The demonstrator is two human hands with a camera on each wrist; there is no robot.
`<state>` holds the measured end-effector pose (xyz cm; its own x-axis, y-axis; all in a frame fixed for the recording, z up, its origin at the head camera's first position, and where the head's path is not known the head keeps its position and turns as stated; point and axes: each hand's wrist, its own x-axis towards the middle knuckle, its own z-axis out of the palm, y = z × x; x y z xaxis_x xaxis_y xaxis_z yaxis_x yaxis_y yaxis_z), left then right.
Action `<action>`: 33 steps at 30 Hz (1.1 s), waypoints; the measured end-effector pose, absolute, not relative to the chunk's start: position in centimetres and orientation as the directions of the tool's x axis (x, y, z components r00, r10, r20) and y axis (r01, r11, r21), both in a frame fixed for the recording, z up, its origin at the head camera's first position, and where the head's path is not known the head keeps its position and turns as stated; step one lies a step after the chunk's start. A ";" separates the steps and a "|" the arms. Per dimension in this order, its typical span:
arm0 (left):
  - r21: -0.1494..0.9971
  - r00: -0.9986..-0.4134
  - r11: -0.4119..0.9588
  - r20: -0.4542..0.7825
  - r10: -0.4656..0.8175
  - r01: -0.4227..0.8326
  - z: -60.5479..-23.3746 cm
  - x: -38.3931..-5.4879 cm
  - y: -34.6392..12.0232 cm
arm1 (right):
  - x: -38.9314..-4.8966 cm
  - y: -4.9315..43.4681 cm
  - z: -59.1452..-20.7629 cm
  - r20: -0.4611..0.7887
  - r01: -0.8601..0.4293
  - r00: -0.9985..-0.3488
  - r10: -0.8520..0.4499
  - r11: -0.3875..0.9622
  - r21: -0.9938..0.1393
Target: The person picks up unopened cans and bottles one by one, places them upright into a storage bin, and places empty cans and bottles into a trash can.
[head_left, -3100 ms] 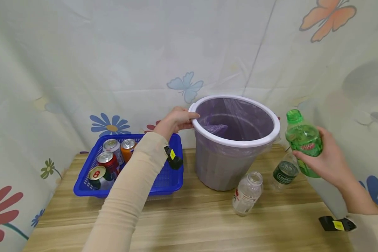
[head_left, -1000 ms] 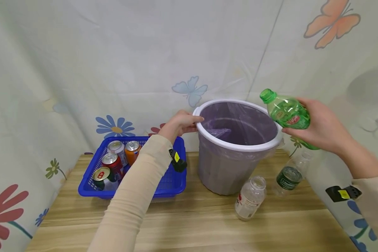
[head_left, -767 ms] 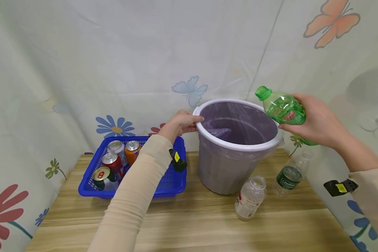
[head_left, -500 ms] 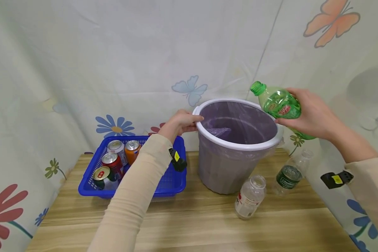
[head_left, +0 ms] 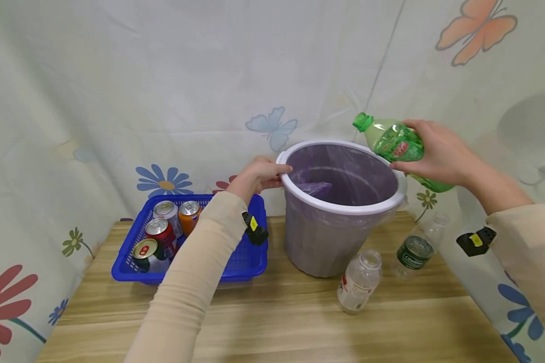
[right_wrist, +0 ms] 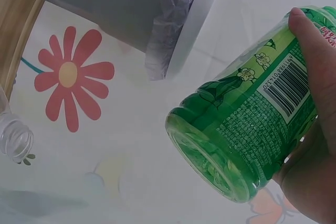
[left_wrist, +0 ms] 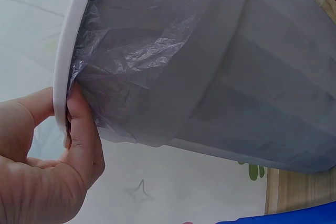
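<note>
My left hand point(head_left: 264, 175) pinches the white rim of the grey trash bin point(head_left: 324, 242), thumb over the inside and fingers under the rim, as the left wrist view shows. A clear purple bag lines the bin. In my right hand point(head_left: 440, 151) is a green plastic bottle point(head_left: 397, 143), tilted with its uncapped mouth up and to the left, over the bin's right rear rim. Its label and base fill much of the right wrist view, where the fingers point(right_wrist: 320, 51) wrap round its side.
A blue plastic basket point(head_left: 242, 275) with several drink cans point(head_left: 161, 232) stands left of the bin, partly behind my left sleeve. Two clear bottles stand on the wooden table point(head_left: 277, 322): a label-wrapped jar-like bottle point(head_left: 359, 282) in front, and a green-labelled bottle point(head_left: 415, 252) at right.
My right hand has brought the green bottle from beside the bin up and leftward over its rim, tipping it from near upright to a strong slant. The left hand stays on the rim.
</note>
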<state>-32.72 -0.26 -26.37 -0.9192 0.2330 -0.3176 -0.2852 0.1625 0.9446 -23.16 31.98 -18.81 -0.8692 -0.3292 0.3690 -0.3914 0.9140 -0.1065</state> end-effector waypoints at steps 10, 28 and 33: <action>0.943 -0.918 0.167 -0.320 0.234 -0.287 -26.5 -32.6 -0.3 | -23.7 31.4 -18.4 0.308 -0.343 -0.902 -0.303 0.936 -0.084; 0.942 -0.923 0.196 -0.313 0.222 -0.272 -26.6 -32.9 -0.6 | -24.9 29.3 -17.6 0.202 -0.299 -0.938 -0.283 0.953 -0.053; 0.940 -0.923 0.207 -0.314 0.220 -0.271 -26.5 -32.8 -0.7 | -25.2 28.7 -17.4 0.170 -0.287 -0.946 -0.277 0.957 -0.042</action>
<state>-32.79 -0.67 -26.53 -0.9234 0.2200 -0.3145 -0.2707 0.2075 0.9400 -25.16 28.71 -17.40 -0.9459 -0.2767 0.1696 -0.2874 0.9569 -0.0418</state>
